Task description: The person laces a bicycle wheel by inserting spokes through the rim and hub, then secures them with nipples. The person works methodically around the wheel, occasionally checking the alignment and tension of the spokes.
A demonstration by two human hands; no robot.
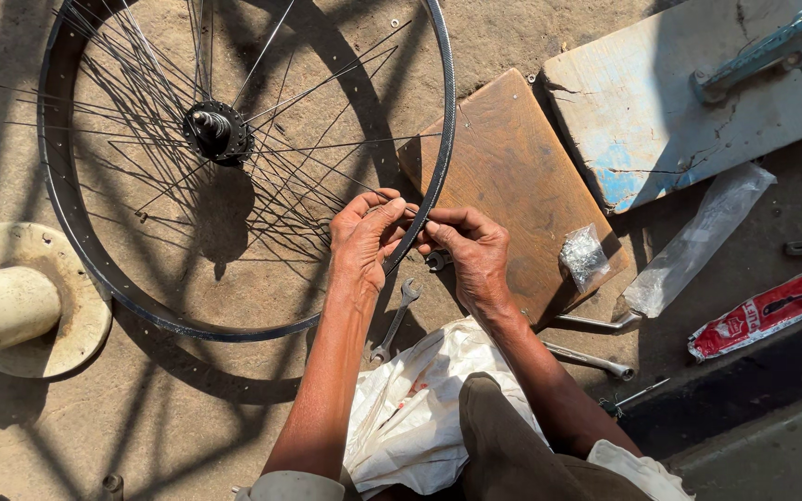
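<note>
Two bare hands meet at the near right stretch of a bicycle wheel rim [67, 223] that lies on the sandy ground. At the far left, a pale round flanged base [67, 278] with a thick pipe sits just outside the rim, its edge tucked against the dark metal hoop. Thin spokes [141, 111] fan from the black hub [215, 132], many of them loose and crossing at odd angles. The left hand [364, 237] is curled closed, fingers pinching a spoke end right at the rim's inner side. The right hand [475, 250] is also closed, thumb and fingertips pressed together on something small at the rim's outer side; what it pinches is too small to tell. The two hands touch each other across the rim. Below them an open-ended spanner [394, 320] lies on the ground, near a crumpled white sack [410, 408] spread over the person's lap. Further right, a brown wooden board [512, 176] carries a small clear bag of shiny metal bits [584, 255]. Beside it rests a worn blue-and-white painted plank [661, 111], then a long clear plastic wrapper [698, 241], and a red packet [772, 311] at the right edge.
</note>
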